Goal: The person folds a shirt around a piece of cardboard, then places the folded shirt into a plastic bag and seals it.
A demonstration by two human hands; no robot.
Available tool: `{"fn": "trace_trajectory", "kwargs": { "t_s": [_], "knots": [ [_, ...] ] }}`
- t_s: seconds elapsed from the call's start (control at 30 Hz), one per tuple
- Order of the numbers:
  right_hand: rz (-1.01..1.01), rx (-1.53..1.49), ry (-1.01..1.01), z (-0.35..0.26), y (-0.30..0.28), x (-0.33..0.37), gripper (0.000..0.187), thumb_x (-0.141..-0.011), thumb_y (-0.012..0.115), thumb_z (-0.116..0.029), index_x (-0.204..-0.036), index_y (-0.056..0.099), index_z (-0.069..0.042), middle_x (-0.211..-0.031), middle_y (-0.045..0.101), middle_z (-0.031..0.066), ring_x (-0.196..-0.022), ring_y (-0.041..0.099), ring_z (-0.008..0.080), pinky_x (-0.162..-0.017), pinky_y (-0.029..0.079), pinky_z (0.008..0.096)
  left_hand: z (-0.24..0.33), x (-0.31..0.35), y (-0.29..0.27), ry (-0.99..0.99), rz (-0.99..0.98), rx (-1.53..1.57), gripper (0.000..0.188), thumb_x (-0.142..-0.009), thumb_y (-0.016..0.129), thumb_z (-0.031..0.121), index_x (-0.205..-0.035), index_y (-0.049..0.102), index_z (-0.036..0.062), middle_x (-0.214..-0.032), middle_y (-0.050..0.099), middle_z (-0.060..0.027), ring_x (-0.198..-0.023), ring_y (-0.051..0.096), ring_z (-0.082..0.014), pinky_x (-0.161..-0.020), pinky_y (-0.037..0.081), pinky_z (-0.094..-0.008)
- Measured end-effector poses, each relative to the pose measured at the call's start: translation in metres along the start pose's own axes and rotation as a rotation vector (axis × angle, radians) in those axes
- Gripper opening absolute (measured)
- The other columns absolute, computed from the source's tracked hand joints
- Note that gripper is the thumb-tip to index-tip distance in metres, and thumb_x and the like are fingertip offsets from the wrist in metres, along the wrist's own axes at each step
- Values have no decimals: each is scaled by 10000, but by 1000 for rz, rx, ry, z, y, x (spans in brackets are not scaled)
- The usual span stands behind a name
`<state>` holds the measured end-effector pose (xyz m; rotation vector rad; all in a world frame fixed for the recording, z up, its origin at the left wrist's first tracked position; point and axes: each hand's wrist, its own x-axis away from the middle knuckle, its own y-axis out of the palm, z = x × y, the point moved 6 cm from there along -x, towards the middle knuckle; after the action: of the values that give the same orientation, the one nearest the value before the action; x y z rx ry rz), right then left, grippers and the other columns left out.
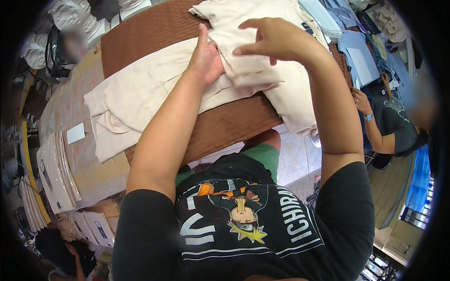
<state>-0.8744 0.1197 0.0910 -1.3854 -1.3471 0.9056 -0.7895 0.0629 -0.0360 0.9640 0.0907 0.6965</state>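
A cream long-sleeved garment (140, 89) lies spread and partly folded across a brown textured mat, with a dark label near its neck. My left hand (206, 61) rests against the fabric at a fold, thumb raised and apart from the fingers; its fingertips are partly hidden by the cloth. Above the same fold hovers my right hand (279, 42), fingers spread and slightly blurred, with nothing between them. One part of the garment hangs over the mat's near edge, to the right of the fold.
The brown mat (220, 126) covers the table. Plastic-wrapped folded garments (56, 173) and a small white card (76, 133) lie to the left. White bundles stand at the far left. On the right, a co-worker (393, 117) sits by blue garments (361, 51). Another person is at lower left.
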Motion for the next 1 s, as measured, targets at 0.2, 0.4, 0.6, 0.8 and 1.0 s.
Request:
{"fn": "trace_trajectory", "kwargs": {
  "t_s": [0.2,0.4,0.6,0.8,1.0],
  "knots": [
    [131,-189,175,64,10,14,541,-779,672,-383,-1146,569,1,-744,623,109,-518,597,143,-498,452,259,-6,-12,-15,103,-44,-173,438,-928,478,191,-1294,340,-6,-1260,471,-186,-1147,504,-310,-925,461,-454],
    [33,-463,269,91,54,28,434,-804,668,-305,-1090,591,12,-742,617,78,-534,581,124,-501,452,243,7,-4,-12,87,141,-391,373,-909,481,81,-1250,373,-26,-1205,504,-169,-1109,533,-267,-950,454,-409],
    [86,-541,326,96,72,31,431,-742,701,-346,-983,637,6,-701,634,95,-533,584,145,-536,454,251,6,-5,-25,25,193,-604,329,-903,453,61,-1219,406,-16,-1177,525,-155,-1067,550,-253,-891,473,-417],
    [30,-686,375,109,85,29,425,-709,734,-350,-934,648,0,-640,598,56,-523,545,108,-475,388,243,9,-2,-22,-30,256,-743,318,-888,436,34,-1204,420,0,-1193,518,-155,-1057,547,-247,-871,458,-426],
    [-105,-729,340,107,86,29,328,-701,743,-295,-826,638,-11,-585,547,21,-469,493,86,-425,332,233,10,0,-21,-19,264,-795,350,-903,437,36,-1245,379,-14,-1154,528,-153,-1023,565,-230,-862,496,-409]
  ]
}}
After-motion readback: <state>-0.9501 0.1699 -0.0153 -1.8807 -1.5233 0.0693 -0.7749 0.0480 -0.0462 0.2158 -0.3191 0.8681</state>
